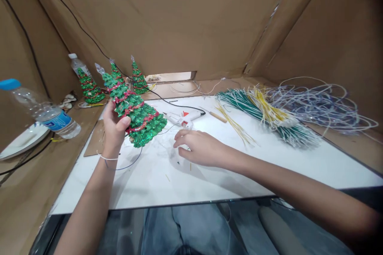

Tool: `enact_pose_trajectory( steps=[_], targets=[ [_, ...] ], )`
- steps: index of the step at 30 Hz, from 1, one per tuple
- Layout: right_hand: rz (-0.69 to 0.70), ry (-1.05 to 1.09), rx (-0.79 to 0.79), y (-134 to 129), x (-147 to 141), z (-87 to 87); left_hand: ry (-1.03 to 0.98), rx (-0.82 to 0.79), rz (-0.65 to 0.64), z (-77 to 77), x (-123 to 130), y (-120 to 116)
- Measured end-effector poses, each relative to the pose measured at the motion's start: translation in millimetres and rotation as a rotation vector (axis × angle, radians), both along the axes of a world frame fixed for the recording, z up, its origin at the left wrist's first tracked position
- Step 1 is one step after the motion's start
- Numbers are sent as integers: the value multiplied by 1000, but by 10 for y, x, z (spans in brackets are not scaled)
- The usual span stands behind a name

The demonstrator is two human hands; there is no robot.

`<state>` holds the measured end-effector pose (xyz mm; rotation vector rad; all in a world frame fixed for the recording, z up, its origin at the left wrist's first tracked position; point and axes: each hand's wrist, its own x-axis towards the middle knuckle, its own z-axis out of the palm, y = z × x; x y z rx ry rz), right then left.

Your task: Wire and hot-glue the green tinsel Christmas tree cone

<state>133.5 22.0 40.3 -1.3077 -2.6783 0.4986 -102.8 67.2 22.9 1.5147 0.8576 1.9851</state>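
My left hand (115,121) is wrapped round a green glittery Christmas tree ornament (138,115) with red garlands and a clear tip. It is held tilted above the white tabletop (143,191), and a thin wire hangs from its base. Over the middle of the table is my right hand (194,147), its fingers loosely curled and apart, with nothing visible in them. Just beyond it lies a white glue gun (185,119) with an orange trigger. To the right of that rests a wooden-handled awl (218,117), beside a few loose yellow wires (235,125).
Bundled green wires (242,103) and yellow wires (266,105) lie at right, before a tangle of clear wiring (323,105). More small trees (139,77) stand at back left. A blue-capped bottle (50,115) and white plate (24,141) are at left. Cardboard walls (179,20) surround the table.
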Motion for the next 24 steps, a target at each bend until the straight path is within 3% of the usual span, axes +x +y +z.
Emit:
enact_pose_trajectory(
  steps=[4,9,15,24],
  targets=[
    [-19,232,-5,-84,-41,370,81,-5,45,4,38,-36],
    [-59,550,224,33,-260,708,152,-48,36,-9,81,-77],
    [-22,539,289,288,-542,711,135,-119,12,15,92,-94],
    [-14,464,313,319,-544,687,362,-74,53,5,52,-82]
  ],
)
